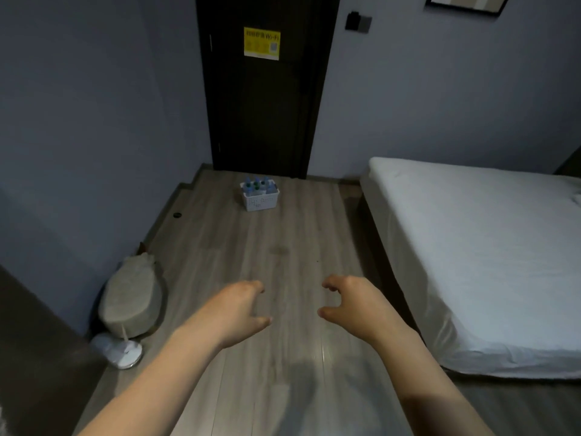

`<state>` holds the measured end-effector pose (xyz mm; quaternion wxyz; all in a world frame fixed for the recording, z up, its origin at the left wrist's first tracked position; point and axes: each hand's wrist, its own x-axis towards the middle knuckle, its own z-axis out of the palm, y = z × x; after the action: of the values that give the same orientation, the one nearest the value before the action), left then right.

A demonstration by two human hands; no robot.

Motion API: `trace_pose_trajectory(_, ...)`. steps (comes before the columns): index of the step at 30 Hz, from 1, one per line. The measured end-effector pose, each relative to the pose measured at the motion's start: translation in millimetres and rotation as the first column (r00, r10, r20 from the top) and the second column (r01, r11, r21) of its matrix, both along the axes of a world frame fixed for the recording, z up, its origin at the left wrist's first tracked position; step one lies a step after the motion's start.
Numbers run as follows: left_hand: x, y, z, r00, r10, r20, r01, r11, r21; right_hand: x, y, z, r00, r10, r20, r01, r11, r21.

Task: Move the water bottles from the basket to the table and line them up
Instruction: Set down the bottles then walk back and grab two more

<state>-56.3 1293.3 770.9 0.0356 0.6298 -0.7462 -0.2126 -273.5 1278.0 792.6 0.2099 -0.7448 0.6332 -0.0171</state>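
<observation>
The job looks like it has not started yet. The water bottles (pixel 259 186) are all standing up inside the white basket (pixel 260 201), and I can see some blue caps and at least one green one, but they are too small to count. The basket sits on the wooden floor (pixel 283 247), far off, right in front of the dark door (pixel 264 121) with the yellow sign (pixel 262 43) on it. The left hand (pixel 242 306) and the right hand (pixel 349 302) are held out in front, side by side with a gap between them, well apart from the basket. The fingers of both hands are bent a little and loose, and neither hand has hold of anything. I cannot see any bottle on a table. A dark flat thing (pixel 34 347) shows at the left edge, and it may be the table, but I cannot tell. A bed (pixel 471 247) with a white sheet is on the right, and a grey lumpy thing (pixel 132 300) leans by the left wall. So I think everything is left to do: walk to the basket, take the bottles out, carry them to the table, and put them in a neat row
</observation>
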Motion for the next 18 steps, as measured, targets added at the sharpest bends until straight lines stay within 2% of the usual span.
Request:
trace_pose_trajectory(5,3,-83,-10,0.999,-0.038,0.012,0.038,0.999,0.027,6,-86,-12,0.998,0.045,-0.039,-0.045,0.999,0.007)
trace_pose_trajectory(18,-12,-320,-10,0.997,0.059,0.051,-0.06,0.998,0.034,-15,-339,-14,0.995,0.102,-0.015,-0.102,0.995,0.023)
